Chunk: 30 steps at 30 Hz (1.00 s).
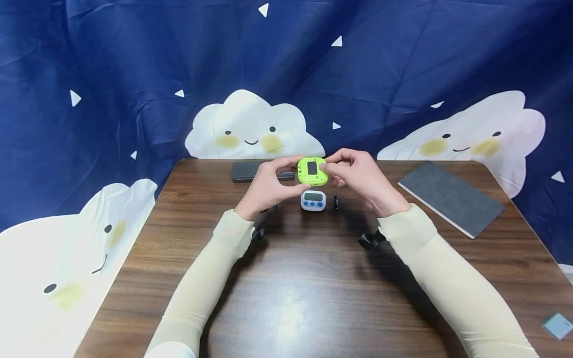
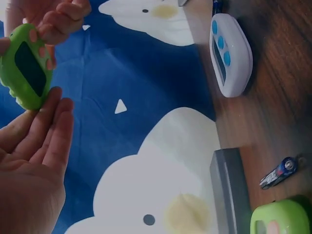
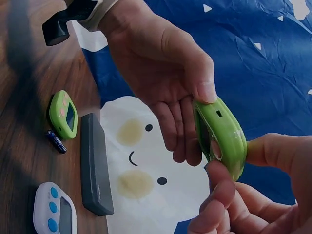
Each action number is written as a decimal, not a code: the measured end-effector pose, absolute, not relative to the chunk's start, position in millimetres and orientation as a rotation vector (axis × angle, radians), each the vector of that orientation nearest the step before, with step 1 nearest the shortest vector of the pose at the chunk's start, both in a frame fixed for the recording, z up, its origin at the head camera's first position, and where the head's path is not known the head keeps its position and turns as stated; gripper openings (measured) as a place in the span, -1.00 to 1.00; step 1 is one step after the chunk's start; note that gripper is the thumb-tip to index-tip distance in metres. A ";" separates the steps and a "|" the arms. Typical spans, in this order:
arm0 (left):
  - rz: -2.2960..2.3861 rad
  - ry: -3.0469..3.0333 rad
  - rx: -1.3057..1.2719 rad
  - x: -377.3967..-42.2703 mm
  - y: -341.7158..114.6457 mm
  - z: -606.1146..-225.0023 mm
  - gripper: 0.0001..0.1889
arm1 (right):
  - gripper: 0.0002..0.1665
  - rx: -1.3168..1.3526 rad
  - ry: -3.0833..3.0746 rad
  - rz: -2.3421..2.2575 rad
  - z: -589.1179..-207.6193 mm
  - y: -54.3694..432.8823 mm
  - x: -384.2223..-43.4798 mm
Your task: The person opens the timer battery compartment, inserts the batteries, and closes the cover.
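Note:
Both hands hold a lime-green digital timer (image 1: 306, 175) above the far part of the table, its back with a dark rectangle towards the head camera. My left hand (image 1: 270, 185) grips one side between thumb and fingers. On the opposite side, my right hand (image 1: 358, 174) pinches it, thumb on the back. In the left wrist view the timer's front (image 2: 30, 68) shows a dark screen and pinkish buttons. Below it on the table stands a white timer (image 1: 313, 201) with blue buttons. A second green timer (image 3: 62, 115) lies beside a battery (image 3: 56, 141); the left hand hides this timer in the head view.
A dark flat box (image 1: 245, 172) lies at the table's back edge, behind the left hand. Right of the white timer is another small dark battery (image 1: 336, 202). A grey notebook (image 1: 451, 198) lies at the right, and a light-blue piece (image 1: 558, 326) near the front right corner.

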<state>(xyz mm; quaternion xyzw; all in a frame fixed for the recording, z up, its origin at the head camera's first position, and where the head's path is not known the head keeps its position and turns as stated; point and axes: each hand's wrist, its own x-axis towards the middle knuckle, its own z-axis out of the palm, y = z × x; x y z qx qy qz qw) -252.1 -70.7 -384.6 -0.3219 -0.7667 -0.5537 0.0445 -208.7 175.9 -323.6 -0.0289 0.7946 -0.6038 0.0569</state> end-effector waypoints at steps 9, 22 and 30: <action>-1.587 -2.366 -1.031 -254.5 -70.2 -382.9 -0.39 | -0.80 -0.087 2.379 -1.904 -327.9 172.8 -212.5; -1.511 -2.337 -1.058 -257.6 -69.7 -388.0 -0.38 | -0.78 -0.102 2.383 -1.927 -331.6 172.1 -215.2; -1.586 -2.346 -1.004 -256.9 -72.1 -388.2 -0.38 | -0.72 -0.103 2.381 -1.895 -330.3 175.5 -215.6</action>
